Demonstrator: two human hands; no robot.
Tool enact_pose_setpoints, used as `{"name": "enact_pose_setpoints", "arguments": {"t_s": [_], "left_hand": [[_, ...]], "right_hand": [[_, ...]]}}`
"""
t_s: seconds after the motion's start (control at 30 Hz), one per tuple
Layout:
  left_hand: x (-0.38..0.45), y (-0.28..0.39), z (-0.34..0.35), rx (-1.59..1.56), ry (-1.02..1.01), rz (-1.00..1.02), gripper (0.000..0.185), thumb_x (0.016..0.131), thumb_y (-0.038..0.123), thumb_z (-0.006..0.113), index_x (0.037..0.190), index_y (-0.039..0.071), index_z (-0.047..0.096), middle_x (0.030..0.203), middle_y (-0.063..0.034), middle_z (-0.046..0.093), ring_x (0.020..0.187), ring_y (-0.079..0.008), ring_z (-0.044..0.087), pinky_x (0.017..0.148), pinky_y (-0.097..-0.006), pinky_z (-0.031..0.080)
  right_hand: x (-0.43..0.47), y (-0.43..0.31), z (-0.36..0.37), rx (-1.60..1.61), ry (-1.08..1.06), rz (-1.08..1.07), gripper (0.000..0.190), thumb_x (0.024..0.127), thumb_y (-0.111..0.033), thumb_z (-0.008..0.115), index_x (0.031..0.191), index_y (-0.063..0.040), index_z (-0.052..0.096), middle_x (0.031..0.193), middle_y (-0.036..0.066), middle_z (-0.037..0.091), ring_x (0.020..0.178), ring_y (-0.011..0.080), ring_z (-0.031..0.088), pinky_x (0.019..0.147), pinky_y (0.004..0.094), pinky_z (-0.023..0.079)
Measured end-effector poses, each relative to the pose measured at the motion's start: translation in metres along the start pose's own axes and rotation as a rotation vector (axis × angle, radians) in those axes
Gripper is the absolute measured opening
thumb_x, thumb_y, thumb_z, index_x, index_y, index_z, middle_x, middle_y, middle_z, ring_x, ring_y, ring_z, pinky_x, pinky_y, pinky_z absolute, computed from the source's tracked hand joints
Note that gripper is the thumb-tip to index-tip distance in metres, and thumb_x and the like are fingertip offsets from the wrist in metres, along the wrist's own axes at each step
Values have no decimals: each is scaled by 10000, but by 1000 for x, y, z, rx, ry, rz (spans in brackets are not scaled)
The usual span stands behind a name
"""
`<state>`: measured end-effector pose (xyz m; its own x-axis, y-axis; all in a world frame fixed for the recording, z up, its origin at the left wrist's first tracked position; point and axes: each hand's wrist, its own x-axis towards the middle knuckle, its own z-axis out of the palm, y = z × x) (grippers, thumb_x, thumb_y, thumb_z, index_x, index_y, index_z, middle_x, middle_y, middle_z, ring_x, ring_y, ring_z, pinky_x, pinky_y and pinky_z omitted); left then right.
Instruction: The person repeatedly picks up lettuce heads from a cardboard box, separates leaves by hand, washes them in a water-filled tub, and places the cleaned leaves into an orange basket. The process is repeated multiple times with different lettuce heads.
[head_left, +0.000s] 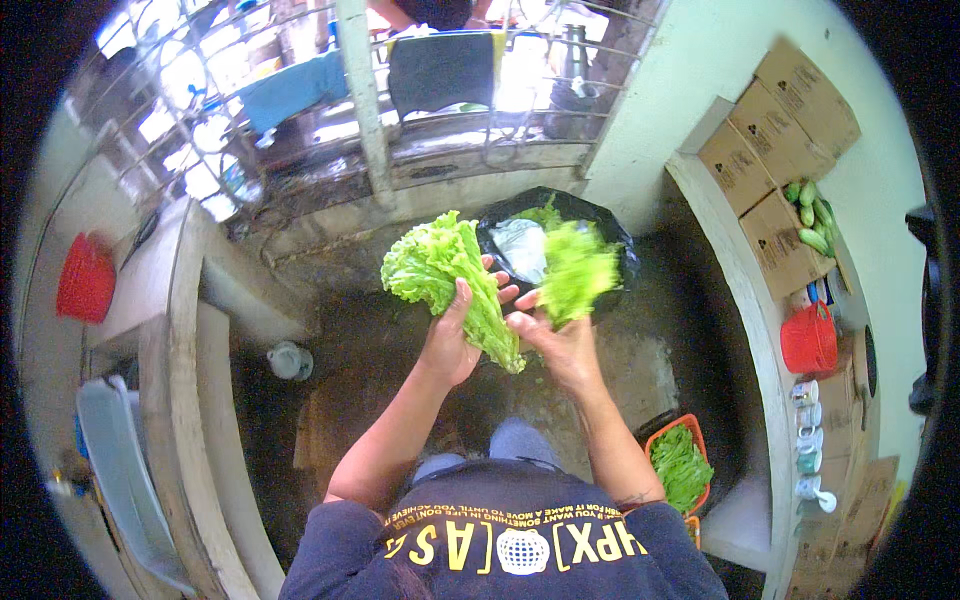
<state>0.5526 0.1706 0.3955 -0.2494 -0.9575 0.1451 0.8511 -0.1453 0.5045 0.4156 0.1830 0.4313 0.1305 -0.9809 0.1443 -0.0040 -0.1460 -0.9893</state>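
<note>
My left hand (457, 337) is closed around a head of green leaf lettuce (442, 262), its cut stem end pointing down to the right. Beside it, my right hand (559, 341) holds a loose lettuce leaf (576, 274), blurred by motion. Past the leaf stands a black plastic bag (622, 251) with its mouth spread wide. Inside the bag I see a whitish plastic bundle (523, 244) and more green leaves (547, 215). An orange basket (703, 435) of lettuce leaves (681, 466) sits low to my right, near my elbow.
A counter along the right holds cardboard (776, 139), cucumbers (814, 217), a red basket (808, 339) and several mugs (808, 439). At left are a concrete counter (161, 285), a red container (86, 279) and a grey tub (124, 457). Behind the window grille (364, 105) is a person (435, 11).
</note>
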Motion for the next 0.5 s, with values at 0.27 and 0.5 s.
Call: {"name": "enact_pose_setpoints", "arguments": {"t_s": [0.27,0.5], "left_hand": [[63,-23,-7,224,-5,-67,490,775,48,543,1201,79,302,1067,-44,453,1009,-169,433,889,-317,332],[139,-52,-3,107,40,-64,450,823,73,464,1212,75,239,978,-90,490,916,-197,495,812,-348,405]], "right_hand": [[55,21,-30,84,90,119,199,719,-87,617,889,-2,555,835,33,583,728,95,537,642,237,434],[106,42,-92,388,178,257,149,811,-147,512,916,-46,479,741,20,518,564,70,413,460,205,317]]}}
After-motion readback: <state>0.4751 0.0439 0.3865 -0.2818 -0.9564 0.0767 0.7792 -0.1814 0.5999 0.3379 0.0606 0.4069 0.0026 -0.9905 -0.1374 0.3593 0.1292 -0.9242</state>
